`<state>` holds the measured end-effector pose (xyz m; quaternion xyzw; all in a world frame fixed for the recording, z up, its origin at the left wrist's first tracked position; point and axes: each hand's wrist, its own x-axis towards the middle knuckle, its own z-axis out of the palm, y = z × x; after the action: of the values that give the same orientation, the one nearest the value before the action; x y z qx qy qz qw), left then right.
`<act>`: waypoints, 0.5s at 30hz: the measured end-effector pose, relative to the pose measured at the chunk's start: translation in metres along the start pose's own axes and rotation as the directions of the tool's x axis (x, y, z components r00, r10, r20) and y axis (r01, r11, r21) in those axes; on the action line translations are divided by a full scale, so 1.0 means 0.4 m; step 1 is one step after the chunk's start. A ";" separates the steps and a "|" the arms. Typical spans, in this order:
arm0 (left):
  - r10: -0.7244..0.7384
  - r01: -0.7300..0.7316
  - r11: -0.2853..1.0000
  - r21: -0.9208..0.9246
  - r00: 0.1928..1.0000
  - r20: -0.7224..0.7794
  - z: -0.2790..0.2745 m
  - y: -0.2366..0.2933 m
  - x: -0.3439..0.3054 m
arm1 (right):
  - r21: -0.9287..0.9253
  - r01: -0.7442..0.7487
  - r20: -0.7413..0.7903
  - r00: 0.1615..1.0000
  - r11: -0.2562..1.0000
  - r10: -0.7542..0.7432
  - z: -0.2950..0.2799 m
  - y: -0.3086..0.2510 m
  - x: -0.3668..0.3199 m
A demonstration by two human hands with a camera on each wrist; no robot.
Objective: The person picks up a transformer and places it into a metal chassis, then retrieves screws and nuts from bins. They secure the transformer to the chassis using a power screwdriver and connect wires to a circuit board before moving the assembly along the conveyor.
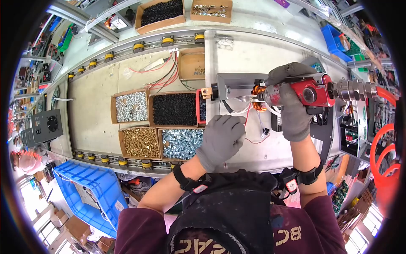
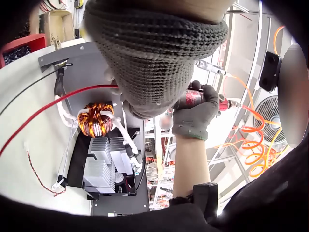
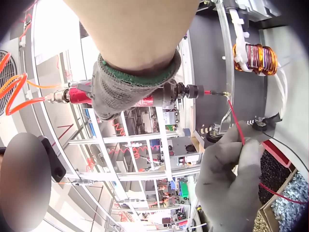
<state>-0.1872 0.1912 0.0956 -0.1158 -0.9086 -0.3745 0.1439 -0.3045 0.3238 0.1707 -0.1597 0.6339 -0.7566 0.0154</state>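
Observation:
My right hand (image 1: 294, 112), in a grey glove, grips a red air screwdriver (image 1: 311, 92) over the right side of the bench. In the right wrist view its bit (image 3: 208, 92) points at the end of a red wire (image 3: 234, 114), right at the wall of a grey metal housing (image 3: 205, 63). The gloved left hand (image 3: 229, 179) pinches that wire between thumb and fingers. Inside the housing sit a copper-wound coil (image 2: 95, 121) with white-sleeved leads and silver heat sinks (image 2: 99, 169). From the head view, the left hand's fingertips are mostly hidden.
Left of the housing stand cartons of silver screws (image 1: 132, 107), black screws (image 1: 174, 109), brass-coloured screws (image 1: 139, 143) and bluish fasteners (image 1: 182, 144). A small brown carton (image 1: 192, 63) lies behind them. An orange coiled air hose (image 1: 382, 146) hangs at right; a blue crate (image 1: 86, 192) stands front left.

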 end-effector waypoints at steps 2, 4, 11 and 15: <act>0.004 -0.004 1.000 -0.004 1.000 -0.006 0.002 -0.001 0.000 | 0.014 0.007 0.005 1.000 1.000 -0.007 0.003 0.009 0.001; 0.009 -0.009 1.000 -0.013 1.000 -0.009 0.005 0.000 0.003 | -0.033 0.059 -0.006 0.998 0.998 -0.059 0.009 0.017 0.002; 0.008 -0.008 1.000 0.013 1.000 0.006 0.015 -0.008 -0.004 | -0.272 0.096 0.087 0.993 0.958 -0.075 0.021 0.035 0.017; -0.028 0.027 0.999 0.025 0.999 0.041 0.007 -0.013 -0.011 | -0.387 0.035 0.069 0.998 0.922 -0.009 0.023 0.023 0.019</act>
<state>-0.1854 0.1894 0.0888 -0.1092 -0.9175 -0.3627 0.1213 -0.3109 0.3114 0.1649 -0.1916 0.7683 -0.6107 -0.0040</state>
